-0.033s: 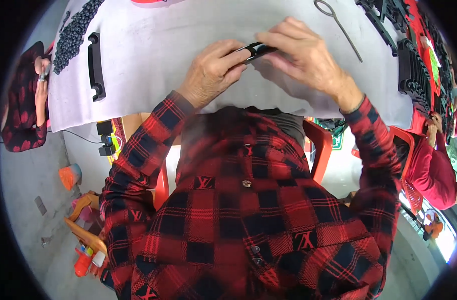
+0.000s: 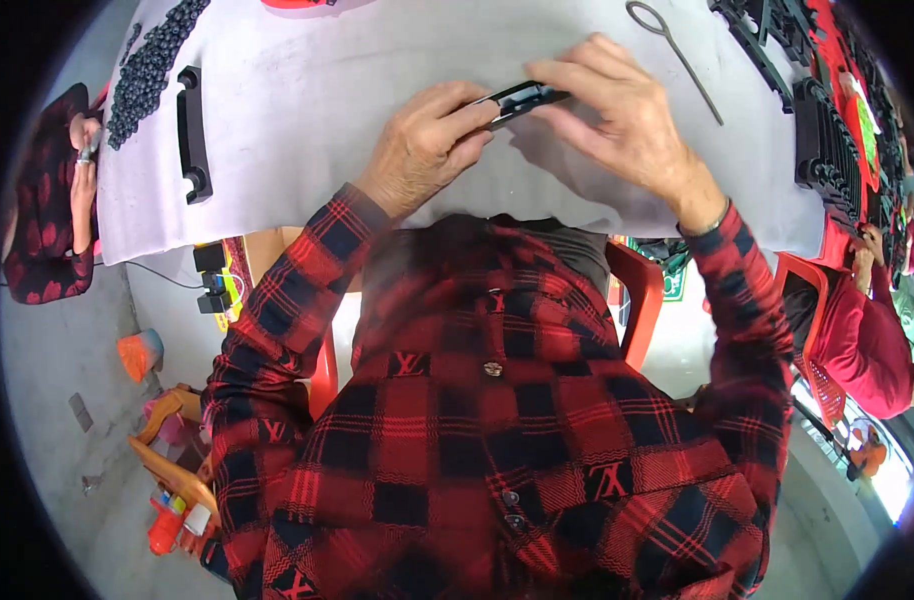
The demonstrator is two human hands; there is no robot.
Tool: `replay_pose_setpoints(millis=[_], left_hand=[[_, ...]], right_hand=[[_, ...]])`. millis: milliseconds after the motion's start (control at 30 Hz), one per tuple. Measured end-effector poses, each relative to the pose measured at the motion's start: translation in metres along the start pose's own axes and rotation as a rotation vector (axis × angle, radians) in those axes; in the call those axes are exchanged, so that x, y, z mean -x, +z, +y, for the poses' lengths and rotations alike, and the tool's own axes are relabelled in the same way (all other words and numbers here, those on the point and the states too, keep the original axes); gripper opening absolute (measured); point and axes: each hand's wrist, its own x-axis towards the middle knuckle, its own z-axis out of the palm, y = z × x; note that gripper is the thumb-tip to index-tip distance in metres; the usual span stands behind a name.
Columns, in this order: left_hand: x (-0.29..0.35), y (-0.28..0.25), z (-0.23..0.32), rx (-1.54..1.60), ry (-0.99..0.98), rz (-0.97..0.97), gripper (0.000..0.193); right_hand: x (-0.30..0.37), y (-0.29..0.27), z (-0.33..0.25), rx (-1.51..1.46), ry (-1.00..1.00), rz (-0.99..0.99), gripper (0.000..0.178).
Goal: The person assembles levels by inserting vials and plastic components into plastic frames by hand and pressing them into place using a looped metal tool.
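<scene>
A long, narrow black plastic part [image 2: 522, 102] with a pale, shiny inner face is held tilted just above the table, its right end higher. My left hand [image 2: 427, 140] is closed round its left end, thumb and fingers pressed on it, so that end is hidden. At the other end my right hand [image 2: 627, 120] pinches the part between thumb and fingertips. A black bar [image 2: 191, 135] with a notch near each end lies on the table to the left of my left hand. To the right of my right hand rests a metal rod with a looped end [image 2: 689, 70].
Small black balls [image 2: 149, 75] lie heaped at the table's far left. Stacked black plastic parts [image 2: 827, 150] line the right edge. A red object [image 2: 302, 3] shows at the far edge. One person [image 2: 52, 200] sits at the left, another [image 2: 867, 340] at the right.
My right hand has slid slightly right along the black part, so more of its pale inner face shows. The left hand has stayed in place.
</scene>
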Motion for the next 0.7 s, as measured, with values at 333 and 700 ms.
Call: replay_pose_setpoints(millis=[333, 700], left_hand=[[0.007, -0.011, 0.006, -0.067, -0.047, 0.079, 0.02], [0.079, -0.083, 0.007, -0.218, -0.363, 0.463, 0.015]], right_hand=[[0.064, 0.013, 0.017, -0.113, 0.649, 0.416, 0.009], [0.071, 0.021, 0.019, -0.027, 0.729, 0.373, 0.012]])
